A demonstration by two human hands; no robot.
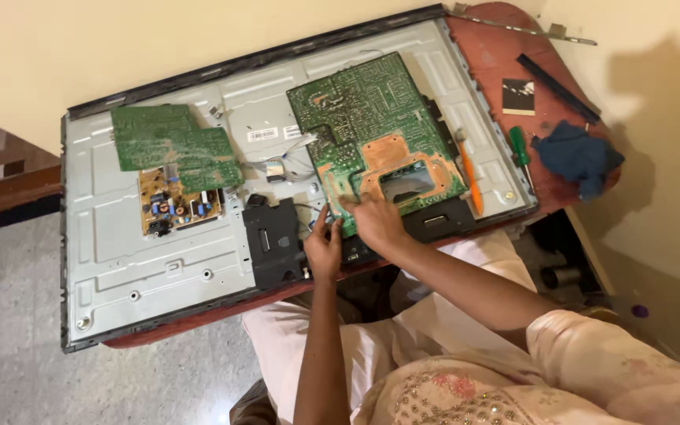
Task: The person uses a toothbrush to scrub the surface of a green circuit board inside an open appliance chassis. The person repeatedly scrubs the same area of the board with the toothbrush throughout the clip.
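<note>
On a red table [505, 55], opened television panel [120, 260], cream wall [120, 39], grey floor [17, 330].

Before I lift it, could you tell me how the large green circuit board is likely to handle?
The large green circuit board looks thin and flat, so probably stiff yet light. Its white cables may tug back. Both hands, right hand and left hand, meet its near edge, suggesting careful handling.

The bench [497, 47] is reddish-brown wood with a rounded far right corner. A large flat panel with a grey metal back [120, 252] covers most of it and passes over the left edge. Near the right edge lie a green screwdriver [519, 147], a blue cloth [578, 156], a black strip [557, 87] and a small dark card [519, 96].
</note>
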